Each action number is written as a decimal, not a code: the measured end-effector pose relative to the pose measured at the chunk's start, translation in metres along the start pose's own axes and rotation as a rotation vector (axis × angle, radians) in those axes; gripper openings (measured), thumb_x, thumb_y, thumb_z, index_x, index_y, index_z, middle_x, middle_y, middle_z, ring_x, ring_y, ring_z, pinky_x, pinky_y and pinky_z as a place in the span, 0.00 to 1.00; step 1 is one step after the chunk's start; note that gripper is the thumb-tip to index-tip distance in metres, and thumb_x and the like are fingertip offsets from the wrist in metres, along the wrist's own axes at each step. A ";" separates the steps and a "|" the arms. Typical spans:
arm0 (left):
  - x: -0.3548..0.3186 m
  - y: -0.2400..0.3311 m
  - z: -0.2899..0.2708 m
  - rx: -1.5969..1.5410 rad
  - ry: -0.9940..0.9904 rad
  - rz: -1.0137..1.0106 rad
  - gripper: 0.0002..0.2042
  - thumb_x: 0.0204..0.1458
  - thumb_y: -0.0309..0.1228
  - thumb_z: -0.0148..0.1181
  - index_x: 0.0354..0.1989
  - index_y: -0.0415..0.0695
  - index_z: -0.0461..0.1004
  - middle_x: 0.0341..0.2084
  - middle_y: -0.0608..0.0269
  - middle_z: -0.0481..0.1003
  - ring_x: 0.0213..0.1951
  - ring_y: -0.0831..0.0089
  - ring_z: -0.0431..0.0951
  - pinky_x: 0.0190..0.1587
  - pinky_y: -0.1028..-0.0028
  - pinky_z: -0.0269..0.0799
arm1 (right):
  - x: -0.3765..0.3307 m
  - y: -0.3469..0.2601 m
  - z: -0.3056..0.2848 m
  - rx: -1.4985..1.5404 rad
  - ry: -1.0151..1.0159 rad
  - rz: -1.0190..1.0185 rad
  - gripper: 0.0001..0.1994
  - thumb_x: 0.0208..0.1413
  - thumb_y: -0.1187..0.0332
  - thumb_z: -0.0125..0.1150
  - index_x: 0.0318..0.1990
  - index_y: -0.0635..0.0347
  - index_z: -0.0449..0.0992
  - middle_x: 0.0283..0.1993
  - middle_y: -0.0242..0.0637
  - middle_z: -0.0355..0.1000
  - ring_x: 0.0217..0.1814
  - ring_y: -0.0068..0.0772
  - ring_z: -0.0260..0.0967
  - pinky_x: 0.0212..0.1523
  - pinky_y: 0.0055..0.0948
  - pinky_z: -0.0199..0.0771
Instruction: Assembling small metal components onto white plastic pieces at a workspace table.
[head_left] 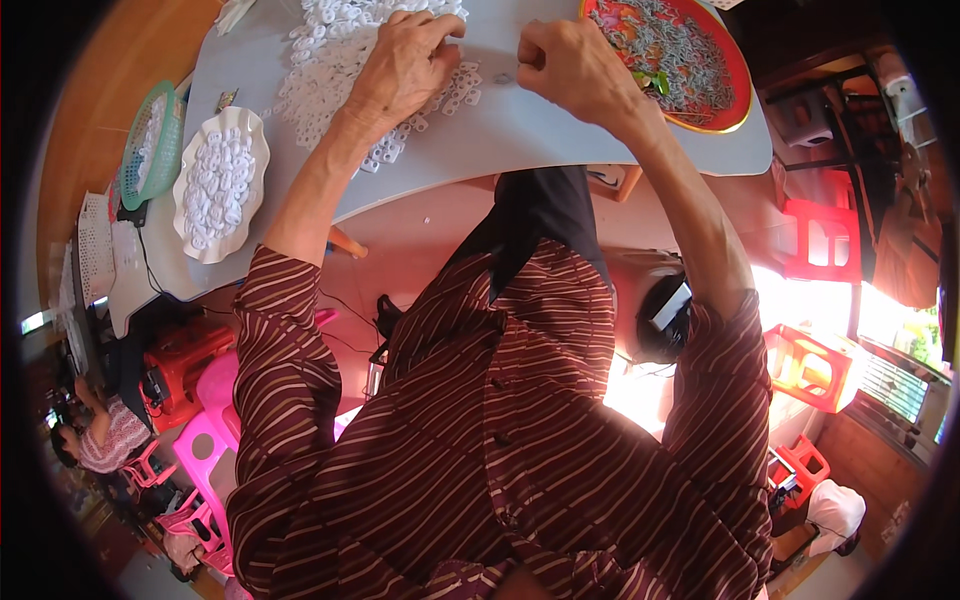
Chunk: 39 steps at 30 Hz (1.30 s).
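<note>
My left hand is over the right side of a heap of small white plastic pieces on the grey table. Its fingers are curled in, and whatever they may hold is hidden. To the right, my right hand is closed, thumb and fingers pressed together, beside a round red tray with a yellow rim. Many small grey pieces, thin and wire-like, lie in that tray. A gap of bare table separates the two hands.
A scalloped white dish of rounded white pieces stands left of the heap. Beyond it is a green basket with white pieces. Red stools and pink chairs stand around. A person sits at the far left.
</note>
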<state>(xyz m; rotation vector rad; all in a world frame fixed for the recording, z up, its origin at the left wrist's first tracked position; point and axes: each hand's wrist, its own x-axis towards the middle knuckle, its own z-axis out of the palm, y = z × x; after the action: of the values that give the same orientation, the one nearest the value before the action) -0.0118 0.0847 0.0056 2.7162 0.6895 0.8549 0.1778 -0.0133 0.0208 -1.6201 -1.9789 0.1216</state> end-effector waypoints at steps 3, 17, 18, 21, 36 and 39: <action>-0.001 -0.009 -0.006 0.041 -0.056 0.086 0.09 0.44 0.20 0.54 0.35 0.40 0.73 0.26 0.58 0.71 0.38 0.58 0.68 0.45 0.67 0.63 | -0.019 -0.009 -0.002 0.149 0.036 0.076 0.05 0.40 0.75 0.59 0.26 0.67 0.72 0.20 0.42 0.71 0.24 0.33 0.72 0.29 0.27 0.71; 0.009 0.007 -0.009 0.167 -0.280 0.219 0.11 0.42 0.21 0.56 0.37 0.40 0.72 0.28 0.56 0.68 0.39 0.59 0.67 0.46 0.67 0.64 | -0.043 -0.014 0.013 0.412 0.241 0.107 0.06 0.43 0.76 0.57 0.32 0.63 0.74 0.27 0.41 0.71 0.25 0.37 0.71 0.29 0.29 0.71; 0.009 0.007 -0.008 0.140 -0.287 0.210 0.09 0.41 0.20 0.55 0.34 0.39 0.71 0.27 0.55 0.68 0.38 0.58 0.67 0.45 0.66 0.64 | -0.043 -0.014 0.013 0.393 0.239 0.093 0.06 0.43 0.76 0.57 0.32 0.63 0.74 0.27 0.41 0.71 0.25 0.36 0.71 0.29 0.28 0.71; 0.010 0.001 -0.004 0.068 -0.267 0.189 0.06 0.40 0.20 0.54 0.28 0.37 0.67 0.24 0.53 0.67 0.34 0.56 0.67 0.40 0.65 0.64 | -0.042 -0.015 0.010 0.407 0.231 0.092 0.07 0.43 0.76 0.59 0.32 0.63 0.74 0.27 0.39 0.72 0.26 0.33 0.71 0.30 0.26 0.72; -0.005 0.042 -0.001 -1.163 -0.134 -0.519 0.08 0.53 0.31 0.56 0.34 0.39 0.76 0.23 0.65 0.75 0.27 0.81 0.72 0.30 0.79 0.66 | -0.048 -0.017 0.020 1.127 0.330 0.354 0.06 0.53 0.73 0.60 0.35 0.66 0.76 0.28 0.30 0.73 0.29 0.17 0.69 0.34 0.17 0.71; -0.011 0.053 0.001 -1.259 -0.152 -0.602 0.09 0.53 0.30 0.56 0.37 0.37 0.74 0.24 0.65 0.72 0.30 0.78 0.72 0.37 0.77 0.65 | -0.048 -0.016 0.021 1.133 0.361 0.367 0.06 0.53 0.73 0.59 0.37 0.65 0.76 0.30 0.30 0.74 0.31 0.17 0.69 0.36 0.17 0.72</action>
<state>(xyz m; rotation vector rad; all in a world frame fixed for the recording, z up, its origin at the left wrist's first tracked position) 0.0004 0.0329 0.0165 1.3274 0.5732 0.5842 0.1589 -0.0557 -0.0078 -1.0708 -0.9571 0.8478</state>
